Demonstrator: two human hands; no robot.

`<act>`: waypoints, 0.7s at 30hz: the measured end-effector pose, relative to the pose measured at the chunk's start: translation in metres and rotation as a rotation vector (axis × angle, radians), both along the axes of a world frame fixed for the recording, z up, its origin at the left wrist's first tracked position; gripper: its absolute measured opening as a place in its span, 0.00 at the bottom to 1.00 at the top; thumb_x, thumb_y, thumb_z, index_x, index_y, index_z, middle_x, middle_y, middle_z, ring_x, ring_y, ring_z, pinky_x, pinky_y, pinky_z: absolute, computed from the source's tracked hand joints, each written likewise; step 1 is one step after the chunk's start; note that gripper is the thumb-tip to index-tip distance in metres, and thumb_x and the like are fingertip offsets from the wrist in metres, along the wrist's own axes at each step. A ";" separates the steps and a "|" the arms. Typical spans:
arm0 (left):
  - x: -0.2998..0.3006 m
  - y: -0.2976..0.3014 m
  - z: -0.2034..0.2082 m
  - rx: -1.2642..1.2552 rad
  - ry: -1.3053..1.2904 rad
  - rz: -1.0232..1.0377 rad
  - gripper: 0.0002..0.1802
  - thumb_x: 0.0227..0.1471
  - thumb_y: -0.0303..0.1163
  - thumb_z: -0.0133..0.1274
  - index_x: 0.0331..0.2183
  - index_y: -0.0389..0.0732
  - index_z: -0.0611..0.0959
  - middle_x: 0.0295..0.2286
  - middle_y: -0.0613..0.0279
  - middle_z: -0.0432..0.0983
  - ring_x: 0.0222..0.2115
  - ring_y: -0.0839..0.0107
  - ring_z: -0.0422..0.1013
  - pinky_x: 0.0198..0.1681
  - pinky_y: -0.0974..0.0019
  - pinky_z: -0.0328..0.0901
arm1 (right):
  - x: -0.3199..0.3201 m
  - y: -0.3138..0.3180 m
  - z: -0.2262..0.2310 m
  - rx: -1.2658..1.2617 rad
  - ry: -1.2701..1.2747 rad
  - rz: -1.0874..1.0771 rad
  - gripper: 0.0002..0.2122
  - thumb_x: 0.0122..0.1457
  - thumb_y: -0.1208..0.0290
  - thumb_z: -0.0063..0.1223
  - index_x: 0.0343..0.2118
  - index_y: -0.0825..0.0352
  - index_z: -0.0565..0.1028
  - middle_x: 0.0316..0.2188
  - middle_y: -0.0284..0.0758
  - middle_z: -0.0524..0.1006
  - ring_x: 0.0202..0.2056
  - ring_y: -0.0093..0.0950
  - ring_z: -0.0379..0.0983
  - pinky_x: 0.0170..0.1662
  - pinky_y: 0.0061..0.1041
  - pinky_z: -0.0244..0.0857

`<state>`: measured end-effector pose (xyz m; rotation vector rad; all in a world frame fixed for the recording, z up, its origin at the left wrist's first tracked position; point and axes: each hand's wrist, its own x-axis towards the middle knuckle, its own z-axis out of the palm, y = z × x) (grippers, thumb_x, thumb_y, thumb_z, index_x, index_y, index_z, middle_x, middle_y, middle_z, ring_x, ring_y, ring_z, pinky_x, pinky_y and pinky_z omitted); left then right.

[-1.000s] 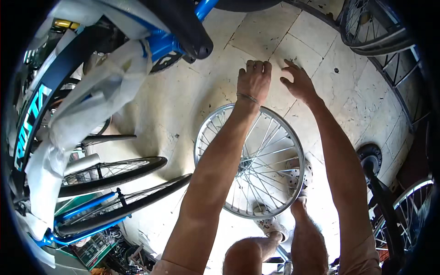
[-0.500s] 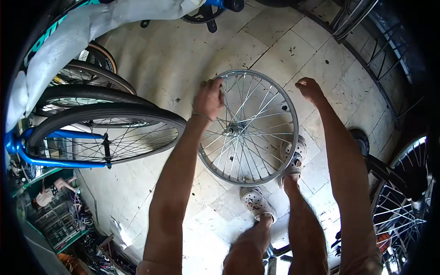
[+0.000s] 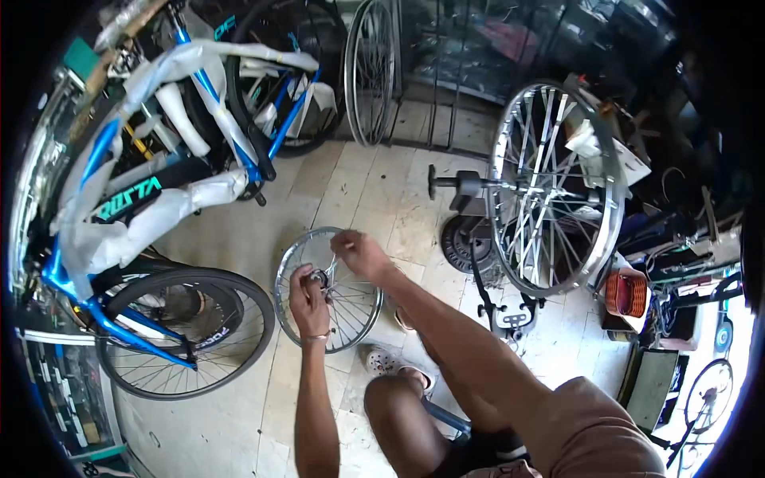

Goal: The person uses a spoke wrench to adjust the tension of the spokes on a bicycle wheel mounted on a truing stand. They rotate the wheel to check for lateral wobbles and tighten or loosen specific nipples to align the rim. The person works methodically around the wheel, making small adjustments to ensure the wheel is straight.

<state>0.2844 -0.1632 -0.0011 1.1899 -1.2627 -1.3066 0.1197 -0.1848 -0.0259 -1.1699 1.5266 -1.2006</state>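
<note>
Tiled floor [image 3: 215,430], blue bike [image 3: 135,197] off left. Wheel's [image 3: 344,304] just ahead of the shoes [image 3: 382,363]. Left hand [image 3: 309,304] is half open by the hub [image 3: 319,278]; right hand [image 3: 360,255] is curled over the spokes, can't tell on what. I'd steady the hub and go easy on the spokes.

fingers [image 3: 343,240] are over a silver spoked wheel [image 3: 350,299].

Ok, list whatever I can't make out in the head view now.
In the head view:
Small wheel: some spokes, hidden behind the left hand.
Right hand: blurred; whether its fingers hold anything is unclear.
Right shoe: mostly hidden by the right forearm.
Red basket: contents too small to tell.
</note>
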 end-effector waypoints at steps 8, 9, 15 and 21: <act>0.005 0.196 0.122 0.177 0.351 0.067 0.17 0.57 0.24 0.52 0.48 0.35 0.74 0.31 0.64 0.71 0.25 0.74 0.70 0.27 0.66 0.73 | -0.097 0.295 0.199 -0.076 -0.195 0.464 0.14 0.61 0.72 0.51 0.46 0.74 0.75 0.43 0.40 0.78 0.42 0.28 0.76 0.49 0.26 0.69; 0.012 0.215 0.117 0.201 0.433 0.028 0.19 0.55 0.24 0.56 0.49 0.35 0.74 0.32 0.63 0.72 0.26 0.72 0.71 0.30 0.63 0.74 | -0.114 0.319 0.213 -0.108 -0.150 0.380 0.13 0.63 0.73 0.48 0.47 0.74 0.74 0.43 0.40 0.78 0.42 0.28 0.76 0.49 0.27 0.70; 0.025 0.288 0.126 0.290 0.479 0.030 0.15 0.54 0.19 0.54 0.45 0.36 0.77 0.33 0.62 0.74 0.29 0.68 0.73 0.36 0.57 0.75 | -0.187 0.396 0.232 -0.124 -0.262 -0.315 0.12 0.63 0.70 0.48 0.42 0.73 0.76 0.37 0.38 0.80 0.36 0.26 0.78 0.42 0.25 0.72; -0.014 0.280 0.123 0.328 0.502 -0.066 0.12 0.52 0.19 0.55 0.40 0.38 0.76 0.32 0.61 0.73 0.27 0.68 0.74 0.35 0.58 0.77 | -0.212 0.418 0.234 -0.233 -0.337 -0.564 0.09 0.61 0.70 0.52 0.36 0.72 0.76 0.32 0.34 0.79 0.31 0.22 0.76 0.37 0.21 0.69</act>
